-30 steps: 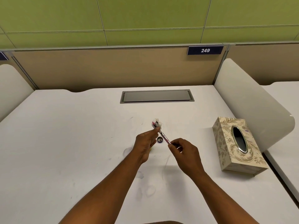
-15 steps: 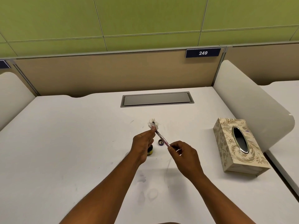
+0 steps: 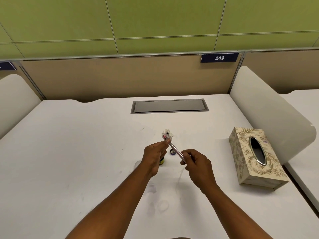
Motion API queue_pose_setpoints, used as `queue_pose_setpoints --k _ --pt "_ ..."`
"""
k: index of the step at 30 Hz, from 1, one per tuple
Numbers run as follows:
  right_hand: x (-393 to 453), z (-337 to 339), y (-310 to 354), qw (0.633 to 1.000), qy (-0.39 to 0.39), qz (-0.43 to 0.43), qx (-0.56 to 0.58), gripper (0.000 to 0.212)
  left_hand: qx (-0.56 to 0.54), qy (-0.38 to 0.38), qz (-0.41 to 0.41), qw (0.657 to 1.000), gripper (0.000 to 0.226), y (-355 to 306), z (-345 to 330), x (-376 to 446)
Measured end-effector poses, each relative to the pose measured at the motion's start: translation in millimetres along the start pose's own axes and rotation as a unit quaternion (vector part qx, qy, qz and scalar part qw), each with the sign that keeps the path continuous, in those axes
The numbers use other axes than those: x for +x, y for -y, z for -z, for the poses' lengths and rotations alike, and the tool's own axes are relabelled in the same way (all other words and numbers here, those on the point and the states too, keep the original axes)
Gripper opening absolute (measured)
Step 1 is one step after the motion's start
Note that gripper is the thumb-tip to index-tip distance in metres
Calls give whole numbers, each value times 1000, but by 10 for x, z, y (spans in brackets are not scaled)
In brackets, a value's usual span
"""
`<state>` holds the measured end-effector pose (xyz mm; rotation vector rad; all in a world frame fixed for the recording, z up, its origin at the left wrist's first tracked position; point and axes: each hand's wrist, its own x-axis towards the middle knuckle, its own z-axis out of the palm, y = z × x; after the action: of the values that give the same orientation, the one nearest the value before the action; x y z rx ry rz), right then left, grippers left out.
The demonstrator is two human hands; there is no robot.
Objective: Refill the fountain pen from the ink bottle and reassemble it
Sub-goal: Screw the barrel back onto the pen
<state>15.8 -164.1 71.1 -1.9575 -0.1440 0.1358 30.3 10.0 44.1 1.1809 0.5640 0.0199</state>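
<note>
We hold the fountain pen [image 3: 174, 148] above the desk [image 3: 69, 152] left of the tissue box [image 3: 241, 152], right hand [image 3: 196, 163] pinching the barrel, left hand [image 3: 155, 154] pinching tissue [image 3: 167, 134] around its tip (presumably wiping ink), ink bottle [image 3: 162, 161] underneath.

Office or study hall: numbered sign "249" [image 3: 219, 58] on partition [image 3: 120, 78], white side dividers [image 3: 269, 107], cable hatch [image 3: 169, 106] in counter [image 3: 69, 144].

a white desk [image 3: 69, 152] carries a patterned tissue box [image 3: 255, 157] at its right side, an ink bottle [image 3: 162, 161] partly hidden near the middle, a small dark cap [image 3: 172, 152] just beside it, and faint ink smudges [image 3: 151, 188] nearer the front edge.
</note>
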Motion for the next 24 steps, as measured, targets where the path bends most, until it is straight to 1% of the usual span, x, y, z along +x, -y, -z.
queue_pose_setpoints --k 2,5,9,13,16,20,24 --pt "-2 12 17 999 8 -21 23 10 -7 -3 0 1000 55 1 9 -7" --pt "-17 34 20 999 25 -21 9 14 -16 -11 0 1000 55 -9 6 -28" --pt "-21 47 9 1000 6 -17 -3 10 -12 1 5 1000 54 -8 -13 -50" --pt "-23 68 12 999 -5 -32 29 3 -22 9 11 1000 46 -19 -19 -53" --pt "-17 80 7 999 -12 -32 42 10 -16 6 12 1000 44 -23 -34 -63" --pt "-21 99 -9 999 -11 -26 29 9 -23 6 16 1000 40 -19 -54 -63" --pt "-14 114 -37 999 -28 -30 35 5 -29 13 19 999 37 -46 -86 -63"
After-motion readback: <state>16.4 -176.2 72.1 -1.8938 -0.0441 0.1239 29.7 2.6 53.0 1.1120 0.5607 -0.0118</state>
